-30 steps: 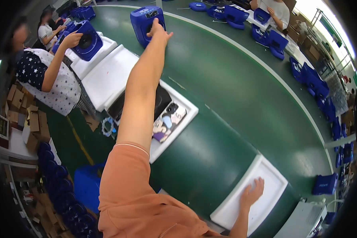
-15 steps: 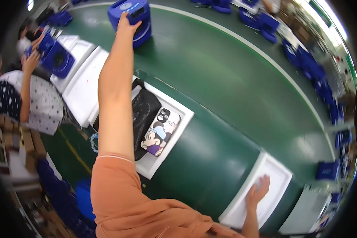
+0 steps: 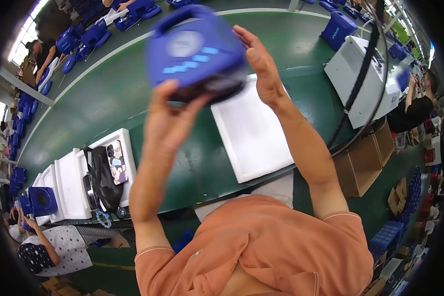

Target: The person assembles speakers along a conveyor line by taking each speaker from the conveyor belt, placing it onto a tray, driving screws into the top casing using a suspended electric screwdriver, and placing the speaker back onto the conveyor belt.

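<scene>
A blue box-shaped device (image 3: 202,54) with a top handle, a round grey dial and light-blue buttons hangs above the green table, blurred by motion. My left hand (image 3: 168,118) grips its lower front edge, thumb and fingers against the dark face. Beside the device's right side, my right hand (image 3: 262,66) is raised with its fingers apart; whether it touches the casing I cannot tell. Below lies a white foam tray (image 3: 254,133) at the table's near edge.
At the left, another foam tray (image 3: 126,148) holds a black bag (image 3: 103,172) and a cartoon phone case (image 3: 116,163). Further left, a co-worker (image 3: 54,249) is by another blue device (image 3: 40,201). A white machine (image 3: 352,81) and hanging black cable (image 3: 362,74) stand right.
The view has turned to the right. My left hand has lifted the blue device off the table and brought it near. My right hand has left the foam tray and risen beside the device.
</scene>
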`<action>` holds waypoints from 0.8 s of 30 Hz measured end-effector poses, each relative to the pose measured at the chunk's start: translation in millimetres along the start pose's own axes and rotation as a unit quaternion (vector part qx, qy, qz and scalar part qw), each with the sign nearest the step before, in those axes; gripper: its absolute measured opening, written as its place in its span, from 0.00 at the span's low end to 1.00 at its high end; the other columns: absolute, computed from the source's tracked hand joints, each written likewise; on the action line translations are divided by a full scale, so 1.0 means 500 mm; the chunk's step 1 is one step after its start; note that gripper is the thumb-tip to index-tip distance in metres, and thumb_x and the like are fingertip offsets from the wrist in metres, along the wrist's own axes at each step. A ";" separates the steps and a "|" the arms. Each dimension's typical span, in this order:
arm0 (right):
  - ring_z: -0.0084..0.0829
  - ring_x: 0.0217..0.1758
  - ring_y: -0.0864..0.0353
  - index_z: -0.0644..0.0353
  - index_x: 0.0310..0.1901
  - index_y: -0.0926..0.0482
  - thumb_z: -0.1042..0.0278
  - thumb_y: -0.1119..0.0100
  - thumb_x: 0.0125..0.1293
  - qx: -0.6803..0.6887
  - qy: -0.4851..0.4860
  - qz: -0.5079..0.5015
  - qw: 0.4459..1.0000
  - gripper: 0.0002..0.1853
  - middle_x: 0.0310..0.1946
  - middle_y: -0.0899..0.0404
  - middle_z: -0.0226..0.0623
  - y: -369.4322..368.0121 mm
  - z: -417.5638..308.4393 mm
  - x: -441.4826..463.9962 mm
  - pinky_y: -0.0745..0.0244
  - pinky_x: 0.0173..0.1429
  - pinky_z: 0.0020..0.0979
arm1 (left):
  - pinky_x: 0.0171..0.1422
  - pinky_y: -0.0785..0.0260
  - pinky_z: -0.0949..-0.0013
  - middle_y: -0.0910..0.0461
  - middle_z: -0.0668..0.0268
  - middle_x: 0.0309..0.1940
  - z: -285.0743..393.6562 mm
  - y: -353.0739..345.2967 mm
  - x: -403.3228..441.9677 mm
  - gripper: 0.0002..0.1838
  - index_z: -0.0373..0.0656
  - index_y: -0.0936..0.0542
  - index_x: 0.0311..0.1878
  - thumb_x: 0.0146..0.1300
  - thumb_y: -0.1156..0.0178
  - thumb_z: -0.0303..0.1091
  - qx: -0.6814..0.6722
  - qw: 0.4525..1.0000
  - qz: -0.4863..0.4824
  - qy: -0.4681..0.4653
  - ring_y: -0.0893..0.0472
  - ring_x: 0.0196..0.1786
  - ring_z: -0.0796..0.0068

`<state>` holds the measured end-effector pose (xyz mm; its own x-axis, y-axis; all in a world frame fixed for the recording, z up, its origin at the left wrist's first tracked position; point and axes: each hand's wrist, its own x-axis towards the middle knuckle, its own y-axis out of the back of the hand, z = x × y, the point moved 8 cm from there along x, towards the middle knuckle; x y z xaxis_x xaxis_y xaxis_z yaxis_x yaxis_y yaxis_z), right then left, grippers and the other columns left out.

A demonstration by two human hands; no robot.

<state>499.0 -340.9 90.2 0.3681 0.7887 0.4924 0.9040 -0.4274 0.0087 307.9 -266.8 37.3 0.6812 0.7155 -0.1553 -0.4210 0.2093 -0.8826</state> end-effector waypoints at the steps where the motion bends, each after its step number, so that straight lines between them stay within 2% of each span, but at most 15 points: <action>1: 0.38 0.74 0.32 0.60 0.76 0.33 0.43 0.37 0.71 -0.086 0.064 0.058 0.993 0.40 0.72 0.30 0.46 0.054 -0.004 -0.018 0.41 0.79 0.34 | 0.75 0.28 0.33 0.28 0.52 0.61 -0.082 -0.036 -0.011 0.28 0.37 0.30 0.65 0.63 0.32 0.26 -0.001 0.999 0.035 0.023 0.28 0.71 0.47; 2: 0.36 0.72 0.29 0.62 0.75 0.31 0.43 0.37 0.70 0.010 0.025 0.063 0.998 0.40 0.71 0.28 0.45 0.106 0.001 -0.037 0.38 0.77 0.33 | 0.74 0.28 0.33 0.29 0.52 0.62 -0.155 -0.064 -0.024 0.27 0.37 0.28 0.64 0.63 0.32 0.25 -0.002 0.996 0.071 0.046 0.28 0.71 0.48; 4: 0.33 0.69 0.26 0.66 0.74 0.29 0.47 0.37 0.70 0.017 -0.004 0.060 0.998 0.38 0.68 0.25 0.44 0.209 0.038 -0.080 0.35 0.75 0.32 | 0.73 0.28 0.32 0.33 0.51 0.65 -0.267 -0.081 -0.011 0.34 0.41 0.36 0.68 0.62 0.30 0.26 0.010 0.996 0.056 0.065 0.29 0.71 0.49; 6: 0.31 0.69 0.26 0.69 0.73 0.29 0.50 0.39 0.71 -0.001 -0.067 0.083 0.994 0.37 0.67 0.23 0.44 0.270 0.103 -0.132 0.35 0.75 0.31 | 0.74 0.29 0.34 0.30 0.54 0.68 -0.360 -0.052 -0.010 0.32 0.44 0.30 0.69 0.64 0.29 0.30 -0.013 0.977 0.174 0.121 0.29 0.72 0.49; 7: 0.30 0.69 0.26 0.69 0.73 0.29 0.54 0.42 0.73 0.092 -0.078 0.096 0.988 0.33 0.66 0.23 0.43 0.286 0.121 -0.156 0.36 0.75 0.30 | 0.73 0.29 0.34 0.31 0.54 0.69 -0.375 -0.067 -0.020 0.34 0.43 0.32 0.70 0.64 0.28 0.33 0.012 0.979 0.159 0.127 0.29 0.71 0.48; 10: 0.30 0.67 0.24 0.69 0.71 0.28 0.58 0.44 0.73 0.092 -0.073 0.102 0.988 0.31 0.65 0.22 0.43 0.307 0.130 -0.156 0.35 0.74 0.28 | 0.72 0.29 0.32 0.34 0.51 0.70 -0.394 -0.093 -0.048 0.37 0.43 0.35 0.72 0.66 0.28 0.39 0.052 0.978 0.130 0.157 0.27 0.69 0.43; 12: 0.31 0.64 0.21 0.70 0.68 0.25 0.64 0.42 0.72 0.008 -0.140 0.125 0.982 0.26 0.63 0.20 0.44 0.304 0.119 -0.138 0.30 0.72 0.31 | 0.72 0.30 0.31 0.33 0.52 0.62 -0.379 -0.081 -0.073 0.36 0.50 0.39 0.71 0.68 0.30 0.45 0.101 0.976 0.096 0.168 0.25 0.66 0.41; 14: 0.35 0.65 0.20 0.69 0.66 0.24 0.65 0.40 0.72 -0.197 0.036 0.182 0.963 0.25 0.63 0.20 0.48 0.259 -0.067 -0.072 0.28 0.71 0.36 | 0.65 0.27 0.37 0.32 0.55 0.55 -0.353 -0.016 -0.119 0.30 0.55 0.38 0.68 0.71 0.35 0.48 0.175 0.956 0.114 0.207 0.21 0.60 0.46; 15: 0.39 0.65 0.20 0.69 0.66 0.24 0.65 0.40 0.71 -0.143 0.090 0.200 0.965 0.25 0.62 0.20 0.50 0.242 -0.116 -0.037 0.28 0.72 0.39 | 0.60 0.26 0.47 0.29 0.58 0.53 -0.345 0.028 -0.125 0.28 0.56 0.36 0.69 0.72 0.37 0.49 0.181 0.954 0.123 0.206 0.20 0.55 0.54; 16: 0.42 0.66 0.20 0.69 0.65 0.24 0.64 0.39 0.71 -0.090 0.144 0.215 0.962 0.25 0.62 0.20 0.52 0.235 -0.161 0.009 0.28 0.72 0.41 | 0.59 0.26 0.50 0.29 0.59 0.52 -0.326 0.043 -0.121 0.28 0.56 0.36 0.69 0.71 0.37 0.49 0.194 0.960 0.118 0.166 0.20 0.54 0.56; 17: 0.42 0.66 0.20 0.69 0.65 0.25 0.63 0.40 0.71 -0.100 0.209 0.230 0.945 0.25 0.62 0.21 0.52 0.223 -0.215 0.058 0.27 0.72 0.41 | 0.58 0.27 0.53 0.28 0.61 0.51 -0.310 0.052 -0.117 0.29 0.55 0.35 0.69 0.71 0.37 0.49 0.204 0.964 0.113 0.127 0.20 0.53 0.59; 18: 0.43 0.66 0.20 0.69 0.65 0.25 0.62 0.40 0.71 -0.110 0.271 0.243 0.925 0.26 0.62 0.21 0.52 0.215 -0.263 0.107 0.27 0.72 0.41 | 0.57 0.27 0.56 0.27 0.62 0.50 -0.295 0.061 -0.111 0.29 0.55 0.35 0.70 0.71 0.37 0.49 0.212 0.967 0.109 0.089 0.20 0.52 0.61; 20: 0.46 0.65 0.20 0.70 0.64 0.25 0.59 0.43 0.72 -0.269 0.370 0.375 0.806 0.26 0.62 0.22 0.53 0.226 -0.356 0.192 0.26 0.71 0.42 | 0.59 0.29 0.59 0.26 0.63 0.51 -0.260 0.080 -0.077 0.31 0.52 0.35 0.72 0.71 0.38 0.50 0.245 0.964 0.100 0.008 0.21 0.54 0.65; 22: 0.57 0.75 0.31 0.68 0.73 0.35 0.59 0.42 0.71 -0.330 0.281 0.512 0.741 0.33 0.69 0.28 0.64 0.287 -0.395 0.304 0.34 0.76 0.51 | 0.62 0.31 0.61 0.26 0.62 0.54 -0.229 0.077 -0.038 0.33 0.50 0.37 0.74 0.72 0.38 0.50 0.287 0.952 0.086 -0.066 0.23 0.58 0.67; 24: 0.48 0.64 0.20 0.69 0.59 0.21 0.51 0.40 0.71 -0.463 0.352 0.600 0.548 0.27 0.59 0.19 0.52 0.345 -0.410 0.403 0.26 0.69 0.45 | 0.65 0.34 0.59 0.26 0.58 0.59 -0.195 0.067 -0.004 0.36 0.48 0.39 0.77 0.72 0.38 0.50 0.341 0.929 0.086 -0.119 0.26 0.61 0.66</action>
<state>684.5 -346.3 369.6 0.1065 -0.5341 0.8387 -0.5170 -0.7502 -0.4121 350.8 -326.1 -35.4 0.4520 0.8870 -0.0940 -0.8476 0.3943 -0.3550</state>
